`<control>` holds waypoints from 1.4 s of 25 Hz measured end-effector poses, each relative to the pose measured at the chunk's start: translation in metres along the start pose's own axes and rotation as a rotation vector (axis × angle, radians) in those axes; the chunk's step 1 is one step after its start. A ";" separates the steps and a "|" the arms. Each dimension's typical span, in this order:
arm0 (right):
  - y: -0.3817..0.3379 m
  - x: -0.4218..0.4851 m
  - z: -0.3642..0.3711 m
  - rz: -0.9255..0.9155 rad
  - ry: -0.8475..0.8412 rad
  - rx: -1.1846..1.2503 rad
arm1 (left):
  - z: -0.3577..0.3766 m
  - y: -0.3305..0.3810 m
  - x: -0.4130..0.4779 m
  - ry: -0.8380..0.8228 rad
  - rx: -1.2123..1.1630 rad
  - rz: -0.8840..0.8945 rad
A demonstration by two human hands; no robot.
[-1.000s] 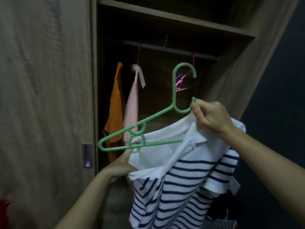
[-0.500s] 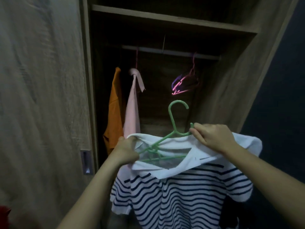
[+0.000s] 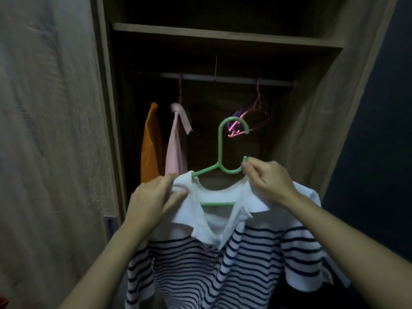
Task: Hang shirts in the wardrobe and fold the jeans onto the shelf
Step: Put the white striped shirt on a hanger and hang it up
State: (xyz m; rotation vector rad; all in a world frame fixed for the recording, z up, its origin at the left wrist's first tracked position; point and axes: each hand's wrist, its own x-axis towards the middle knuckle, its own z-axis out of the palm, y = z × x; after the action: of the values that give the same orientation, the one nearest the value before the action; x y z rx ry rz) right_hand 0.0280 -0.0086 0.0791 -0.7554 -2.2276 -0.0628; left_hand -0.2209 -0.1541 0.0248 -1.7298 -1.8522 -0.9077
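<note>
A white polo shirt with navy stripes (image 3: 223,264) hangs on a green plastic hanger (image 3: 219,152) that I hold up in front of the open wardrobe. The hanger's arms sit inside the shirt's shoulders; its hook and crossbar show through the collar. My left hand (image 3: 153,197) pinches the shirt's left shoulder and collar. My right hand (image 3: 267,181) grips the right shoulder of the shirt together with the hanger's end. The hanging rail (image 3: 223,78) runs above, behind the hook.
On the rail hang an orange shirt (image 3: 150,148) and a pink shirt (image 3: 176,146) at the left, with bare pink and purple hangers (image 3: 249,121) at the right. A shelf board (image 3: 223,36) sits above the rail. The wardrobe door (image 3: 49,130) stands at the left.
The hanger has gone from lying above the bunched shirt to sitting inside it, and the shirt now hangs spread. My left hand moved from the hanger's bar to the shirt's left shoulder.
</note>
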 end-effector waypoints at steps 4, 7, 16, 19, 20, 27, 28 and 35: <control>-0.009 0.008 0.013 -0.078 -0.107 -0.156 | -0.003 -0.031 0.003 -0.002 -0.062 0.059; 0.020 -0.005 0.019 0.126 -0.017 0.138 | -0.011 -0.054 0.002 0.056 -0.141 -0.010; 0.051 -0.040 0.048 0.463 0.043 0.663 | -0.050 -0.109 0.000 0.078 -0.095 -0.209; 0.061 -0.018 0.037 0.490 0.158 0.621 | -0.052 -0.123 -0.010 0.061 -0.064 -0.255; 0.070 -0.014 0.035 0.501 0.153 0.558 | -0.053 -0.126 -0.014 0.068 -0.109 -0.269; 0.061 0.023 0.020 0.207 -0.130 0.253 | -0.052 -0.109 -0.014 0.097 -0.269 -0.308; 0.051 0.028 0.018 0.120 -0.237 0.214 | -0.053 -0.104 -0.010 0.091 -0.272 -0.274; 0.028 0.030 0.014 -0.041 -0.309 0.201 | -0.072 -0.073 0.023 0.029 -0.356 -0.109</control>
State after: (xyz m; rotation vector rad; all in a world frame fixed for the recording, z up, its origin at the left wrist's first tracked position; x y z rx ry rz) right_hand 0.0178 0.0332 0.0847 -0.6426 -2.4937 0.2712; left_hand -0.3041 -0.1901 0.0786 -1.8149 -1.8666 -1.3686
